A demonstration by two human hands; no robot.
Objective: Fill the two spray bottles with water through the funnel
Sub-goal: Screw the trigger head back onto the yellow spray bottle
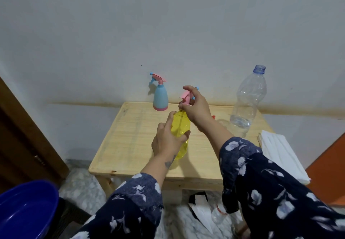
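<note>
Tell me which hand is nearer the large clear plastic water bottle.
The right hand. It grips the pink spray head of the yellow spray bottle, a short way left of the clear plastic water bottle. The left hand holds the yellow body, lower and farther left.

Wooden table — stained white wall

Your head camera is looking forward and down, close over your left hand and right hand, facing the wall beyond them.
</note>
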